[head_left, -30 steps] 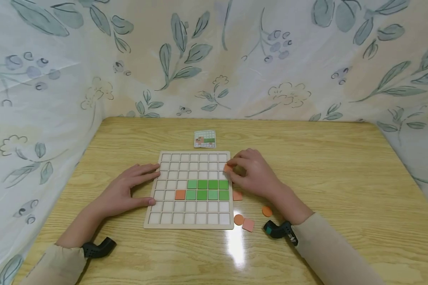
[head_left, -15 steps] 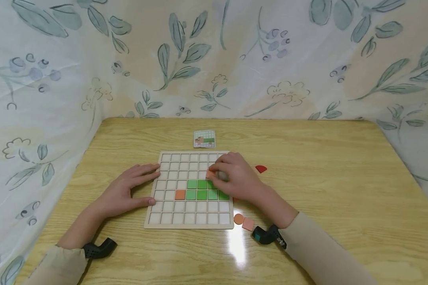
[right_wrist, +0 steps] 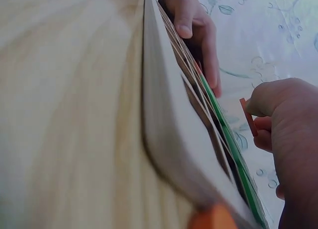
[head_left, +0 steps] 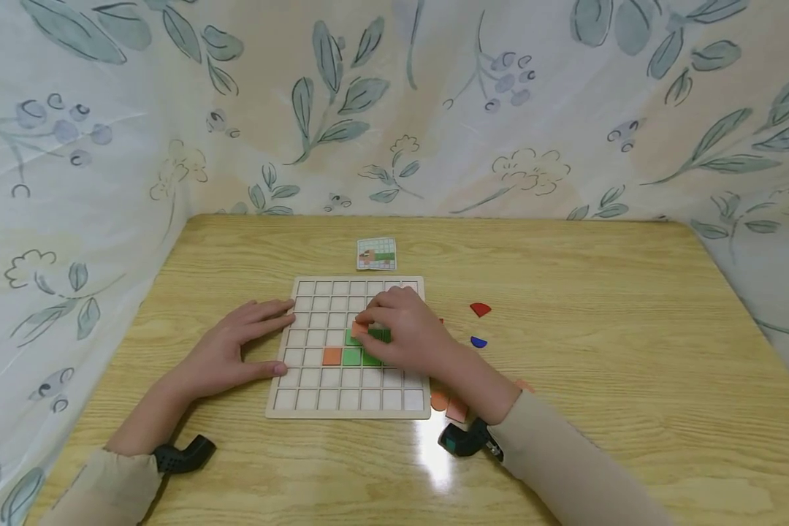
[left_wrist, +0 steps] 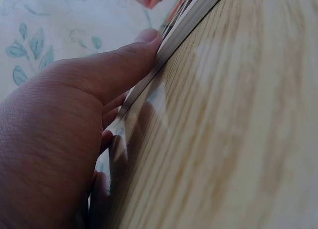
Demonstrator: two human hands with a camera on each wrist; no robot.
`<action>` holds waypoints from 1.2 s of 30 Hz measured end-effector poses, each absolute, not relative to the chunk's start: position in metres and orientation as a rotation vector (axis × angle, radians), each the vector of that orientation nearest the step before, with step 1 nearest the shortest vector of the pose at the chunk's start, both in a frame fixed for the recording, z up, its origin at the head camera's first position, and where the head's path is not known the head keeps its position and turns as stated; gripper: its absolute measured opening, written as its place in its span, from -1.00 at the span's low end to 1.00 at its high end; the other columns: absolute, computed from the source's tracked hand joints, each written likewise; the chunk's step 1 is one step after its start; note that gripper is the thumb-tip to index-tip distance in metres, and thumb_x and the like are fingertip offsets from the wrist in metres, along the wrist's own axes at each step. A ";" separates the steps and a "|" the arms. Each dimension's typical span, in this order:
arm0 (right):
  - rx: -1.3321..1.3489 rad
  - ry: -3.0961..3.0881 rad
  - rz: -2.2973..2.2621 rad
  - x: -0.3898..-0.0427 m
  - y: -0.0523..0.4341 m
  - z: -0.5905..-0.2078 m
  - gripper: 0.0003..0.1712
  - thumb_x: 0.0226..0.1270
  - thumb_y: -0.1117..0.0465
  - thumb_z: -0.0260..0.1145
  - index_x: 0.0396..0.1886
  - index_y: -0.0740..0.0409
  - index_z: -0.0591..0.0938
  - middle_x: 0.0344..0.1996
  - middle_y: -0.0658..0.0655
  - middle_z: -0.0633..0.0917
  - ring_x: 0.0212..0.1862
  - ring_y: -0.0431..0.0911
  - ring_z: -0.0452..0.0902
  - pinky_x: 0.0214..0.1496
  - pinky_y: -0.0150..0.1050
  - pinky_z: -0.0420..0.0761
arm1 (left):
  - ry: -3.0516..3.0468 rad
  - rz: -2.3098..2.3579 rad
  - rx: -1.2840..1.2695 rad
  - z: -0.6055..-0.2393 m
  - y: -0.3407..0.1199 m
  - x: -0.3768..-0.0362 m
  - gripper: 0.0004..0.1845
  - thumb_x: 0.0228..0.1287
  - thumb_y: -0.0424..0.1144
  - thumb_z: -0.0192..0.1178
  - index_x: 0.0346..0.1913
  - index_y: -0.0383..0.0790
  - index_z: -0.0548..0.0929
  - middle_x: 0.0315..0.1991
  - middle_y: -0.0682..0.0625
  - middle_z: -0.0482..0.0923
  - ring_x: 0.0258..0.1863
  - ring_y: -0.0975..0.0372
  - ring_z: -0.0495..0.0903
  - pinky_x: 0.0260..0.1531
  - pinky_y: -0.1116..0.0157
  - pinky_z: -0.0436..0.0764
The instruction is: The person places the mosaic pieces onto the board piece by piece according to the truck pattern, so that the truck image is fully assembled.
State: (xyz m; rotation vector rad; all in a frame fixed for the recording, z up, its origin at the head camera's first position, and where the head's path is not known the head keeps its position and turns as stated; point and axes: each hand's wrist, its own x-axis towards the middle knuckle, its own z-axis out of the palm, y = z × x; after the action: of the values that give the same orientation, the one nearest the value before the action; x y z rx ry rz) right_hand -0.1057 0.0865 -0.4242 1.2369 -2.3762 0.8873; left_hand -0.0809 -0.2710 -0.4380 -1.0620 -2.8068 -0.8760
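Note:
A wooden grid board (head_left: 309, 398) lies on the table with green square tiles (head_left: 352, 356) and one orange square tile (head_left: 332, 356) set in its cells. My right hand (head_left: 404, 332) hovers over the board's middle and pinches a small orange tile (head_left: 359, 329) (right_wrist: 248, 116) just above the green tiles. My left hand (head_left: 233, 351) rests flat on the table, its fingers and thumb (left_wrist: 124, 65) touching the board's left edge (left_wrist: 184, 25).
Loose pieces lie right of the board: a red quarter-round piece (head_left: 480, 309), a blue one (head_left: 478, 341), and orange pieces (head_left: 448, 405) by my right wrist. A small pattern card (head_left: 376, 254) lies behind the board. Patterned cloth walls enclose the table.
My right hand has carried the orange tile leftward from the board's right edge to over its middle. The left hand has stayed in place.

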 end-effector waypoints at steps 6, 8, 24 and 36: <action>1.245 -2.418 0.887 -0.103 0.072 -0.422 -0.84 0.47 0.08 0.51 -0.16 0.05 0.90 -0.24 -0.07 0.79 -0.19 -0.12 0.60 -0.15 -0.20 0.47 | -2.807 -0.879 -1.059 -0.438 -0.272 -0.081 -0.13 0.27 0.03 0.63 0.61 -0.05 0.54 0.66 -0.01 0.34 0.64 -0.06 0.27 0.71 0.22 -0.09; 1.250 -2.416 0.873 -0.103 0.068 -0.422 -0.83 0.48 0.07 0.51 -0.16 0.04 0.90 -0.25 -0.08 0.78 -0.19 -0.12 0.60 -0.16 -0.21 0.47 | -2.803 -0.883 -1.058 -0.438 -0.272 -0.082 -0.12 0.27 0.03 0.63 0.61 -0.05 0.53 0.67 -0.01 0.33 0.64 -0.06 0.27 0.71 0.21 -0.09; 1.248 -2.535 0.742 -0.103 0.049 -0.419 -0.78 0.48 0.01 0.51 -0.09 0.03 0.90 -0.21 -0.07 0.78 -0.13 -0.09 0.61 -0.06 -0.17 0.51 | -2.827 -0.901 -1.039 -0.442 -0.272 -0.083 -0.10 0.26 0.08 0.63 0.62 -0.01 0.51 0.68 0.05 0.30 0.66 -0.02 0.25 0.72 0.16 -0.11; 1.263 -2.537 0.684 -0.102 0.047 -0.423 -0.83 0.50 0.04 0.51 -0.12 0.00 0.90 -0.23 -0.09 0.74 -0.12 -0.10 0.60 -0.07 -0.17 0.49 | -2.830 -0.907 -1.037 -0.440 -0.273 -0.081 -0.11 0.28 0.06 0.62 0.62 -0.04 0.51 0.68 0.03 0.30 0.65 -0.04 0.25 0.71 0.20 -0.11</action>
State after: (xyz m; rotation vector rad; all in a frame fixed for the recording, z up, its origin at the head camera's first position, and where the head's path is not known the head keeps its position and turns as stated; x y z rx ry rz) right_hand -0.1017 0.0470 -0.4232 1.2634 -2.5365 0.6841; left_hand -0.0808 -0.2728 -0.4403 -1.0373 -2.8298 -0.9067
